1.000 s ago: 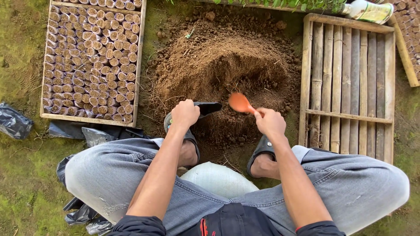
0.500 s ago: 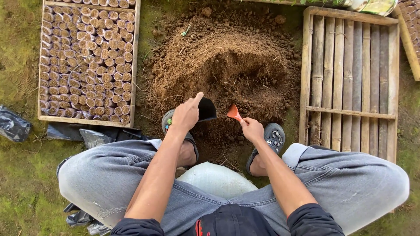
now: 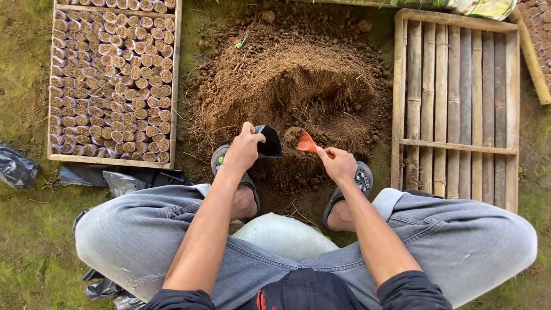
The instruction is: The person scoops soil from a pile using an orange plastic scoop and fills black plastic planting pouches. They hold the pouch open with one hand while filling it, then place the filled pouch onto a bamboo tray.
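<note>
My left hand (image 3: 244,150) holds a small black plastic bag (image 3: 268,142) open just above the ground, between my feet. My right hand (image 3: 340,165) grips an orange scoop (image 3: 306,142) loaded with brown soil, its tip a short way to the right of the bag's mouth. Both sit at the near foot of a big soil heap (image 3: 298,80). My sandalled feet (image 3: 360,182) rest on the soil edge, and my jeans-clad knees spread to either side.
A wooden tray (image 3: 173,86) at the left is packed with several rows of soil-filled small bags. An empty bamboo-slat tray (image 3: 456,103) lies at the right. Black plastic (image 3: 17,169) lies on the grass at far left. I sit on a white sack (image 3: 284,235).
The scoop has dipped and come back up with soil, then moved left toward the bag. My left hand has tilted the bag's mouth toward the scoop.
</note>
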